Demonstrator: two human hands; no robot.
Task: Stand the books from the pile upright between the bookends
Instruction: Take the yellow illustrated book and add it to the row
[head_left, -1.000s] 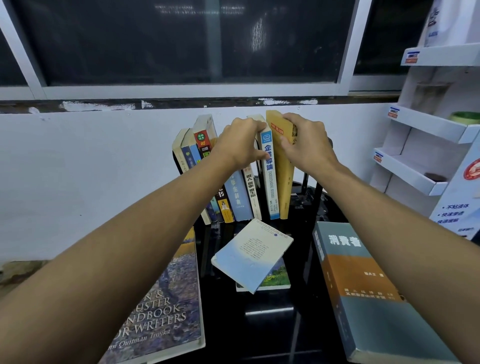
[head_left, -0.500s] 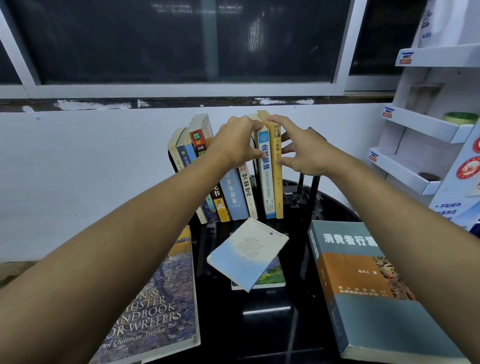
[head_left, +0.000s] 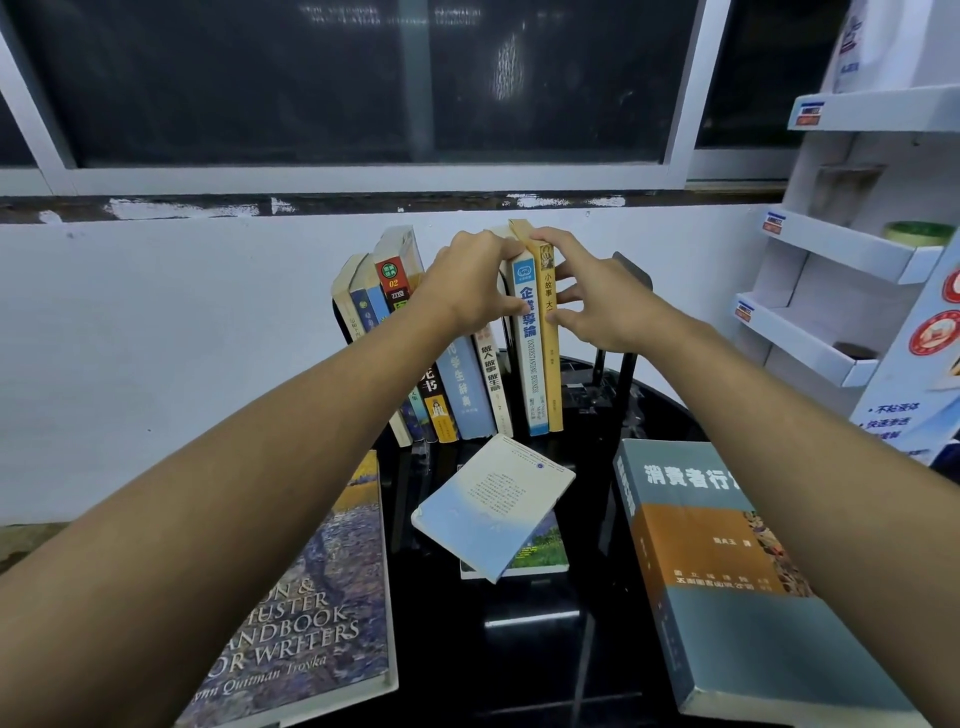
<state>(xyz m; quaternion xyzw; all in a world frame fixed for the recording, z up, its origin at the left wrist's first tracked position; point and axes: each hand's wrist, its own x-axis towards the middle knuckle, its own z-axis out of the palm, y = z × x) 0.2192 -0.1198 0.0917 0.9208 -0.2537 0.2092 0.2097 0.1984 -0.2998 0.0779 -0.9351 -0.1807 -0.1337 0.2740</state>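
The row of books (head_left: 447, 374) stands at the back of the black worktop (head_left: 519, 654), leaning left against a dark bookend (head_left: 338, 327); the other bookend (head_left: 632, 273) stands just right of the row, behind the right hand.

The left hand (head_left: 467, 280) grips the blue-and-white book (head_left: 531, 364), fingers curled over its top edge and thumb on its spine, which reads "企業導論". The right hand (head_left: 597, 299) is spread, its forefinger on top of the yellow book (head_left: 552, 374) and the other fingertips against that book's outer side. The yellow spine starts "小故事 大"; this book is last in the row, upright and touching the blue-and-white one. Further left, a red spine shows "02" and a pale blue one "学生辞典".

Nearer the camera, a light blue book (head_left: 488, 512) lies tilted on a green-covered book (head_left: 540, 555). At left lies a large book (head_left: 311, 623) reading "HANDBOOK FOR WRITERS" and "Quitman Troyka". At right lies a grey-and-orange book (head_left: 727, 571) headed "消費者行". A white display rack (head_left: 831, 249) stands at far right.
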